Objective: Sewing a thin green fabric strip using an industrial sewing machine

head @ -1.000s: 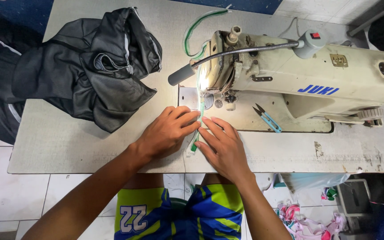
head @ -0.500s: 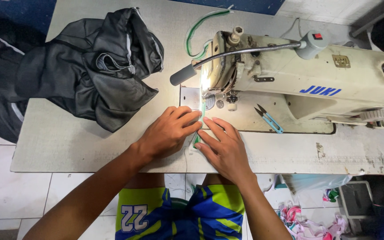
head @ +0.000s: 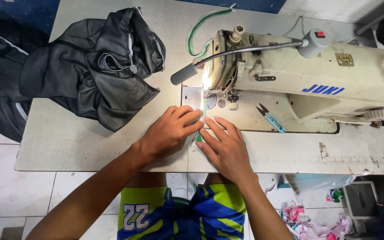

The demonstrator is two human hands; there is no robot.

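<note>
A narrow green strip (head: 202, 120) lies flat on the counter (head: 90, 146), running from under the needle area of the cream sewing machine (head: 307, 84) back toward the near edge, and it shows only in the slim gap between the two hands. The left hand (head: 170, 131) rests palm down just to the left of the strip, its fingers (head: 187, 116) stretched out flat and pointing toward the needle, pressing on the material rather than curling around anything. The right hand (head: 227, 149) lies palm down on the strip's other side, fingers (head: 216, 126) extended and angled toward the left hand, their tips nearly meeting it over the strip; neither hand is closed around anything. A small lamp on a flexible neck (head: 245, 50) lights the spot brightly, so the strip's far end is hard to make out. A pair of blue-handled thread snips (head: 271, 119) lies on the machine bed to the right of the needle, well apart from the right hand. A heap of dark fabric (head: 94, 71) covers the counter's far left corner and hangs over its left edge.
</note>
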